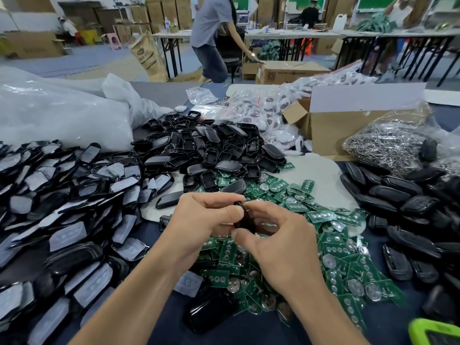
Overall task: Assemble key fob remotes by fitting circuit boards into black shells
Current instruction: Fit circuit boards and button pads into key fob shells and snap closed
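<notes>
Both my hands meet above the table's middle around one black key fob shell [245, 219], held on edge. My left hand [199, 225] grips its left side with thumb and curled fingers. My right hand [278, 245] pinches its lower right side. Whether a board sits inside is hidden by my fingers. Under my hands lies a heap of green circuit boards [331, 247] with round silver battery clips. A pile of empty black shells [211, 148] lies behind. Shell halves with grey rubber pads [74, 207] cover the left side. Closed black fobs [403, 210] lie at the right.
White plastic bags [62, 113] sit at the far left. Bags of white parts [261, 110], a cardboard box [336, 130] and a bag of metal key rings [388, 143] stand behind. A green object [433, 332] shows at bottom right. People work at tables beyond.
</notes>
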{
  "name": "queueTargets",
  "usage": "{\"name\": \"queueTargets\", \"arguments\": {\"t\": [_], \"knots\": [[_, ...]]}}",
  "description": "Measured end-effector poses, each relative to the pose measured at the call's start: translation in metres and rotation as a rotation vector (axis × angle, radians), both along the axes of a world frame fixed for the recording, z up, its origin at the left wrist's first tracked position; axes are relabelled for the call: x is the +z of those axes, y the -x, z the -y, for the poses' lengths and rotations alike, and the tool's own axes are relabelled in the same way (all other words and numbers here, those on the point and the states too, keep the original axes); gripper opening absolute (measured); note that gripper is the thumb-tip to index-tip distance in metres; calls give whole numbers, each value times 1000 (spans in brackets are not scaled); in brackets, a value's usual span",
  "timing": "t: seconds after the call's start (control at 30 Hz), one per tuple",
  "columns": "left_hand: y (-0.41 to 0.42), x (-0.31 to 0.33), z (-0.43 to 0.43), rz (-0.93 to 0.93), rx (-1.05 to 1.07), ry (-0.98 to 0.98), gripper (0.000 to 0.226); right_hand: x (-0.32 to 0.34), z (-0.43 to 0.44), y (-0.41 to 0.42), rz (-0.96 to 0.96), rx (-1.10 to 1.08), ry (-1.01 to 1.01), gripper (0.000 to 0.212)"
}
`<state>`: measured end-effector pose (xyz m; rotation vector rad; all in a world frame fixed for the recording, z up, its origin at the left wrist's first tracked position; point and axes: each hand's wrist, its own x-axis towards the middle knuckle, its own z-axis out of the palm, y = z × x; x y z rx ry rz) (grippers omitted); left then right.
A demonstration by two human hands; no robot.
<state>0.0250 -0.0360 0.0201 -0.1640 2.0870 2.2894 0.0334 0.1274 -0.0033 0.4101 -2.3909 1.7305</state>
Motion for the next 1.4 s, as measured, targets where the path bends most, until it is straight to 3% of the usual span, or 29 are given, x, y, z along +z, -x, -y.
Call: {"name": "queueTargets", "arguments": {"t": [0.1, 0.17, 0.27, 0.4, 0.5, 0.57, 0.73, 0.9, 1.0, 1.2, 1.4], "knots": [[3, 0, 6, 27, -22, -180, 32, 5, 1, -1, 2, 12, 45, 32], [5, -1, 8, 35, -39, -194, 34, 7, 2, -2, 9, 30, 57, 38], [4, -1, 10, 32, -51, -142, 34, 8, 2, -3, 32, 46, 47, 43], [1, -3, 3, -42, -35, 59, 14, 4, 0, -2, 77, 14, 17, 45], [1, -5, -3, -99, 30, 185, 17, 0, -1, -3, 85, 3, -12, 47], [1, -5, -3, -103, 69, 167, 16, 1, -1, -2, 90, -11, 13, 48], [2, -6, -2, -104, 141, 61, 16, 4, -1, 4, 266, 26, 225, 25], [3, -7, 0, -77, 69, 189, 23, 1, -1, 6, 259, -29, 248, 25], [2, -8, -5, -52, 19, 276, 17, 0, -4, 8, 214, -55, 271, 25], [1, -7, -8, -43, 1, 176, 22, 4, -7, 9, 310, 8, 390, 24], [0, -11, -11, -67, 37, 204, 18, 3, -8, 9, 329, -35, 389, 30]]}}
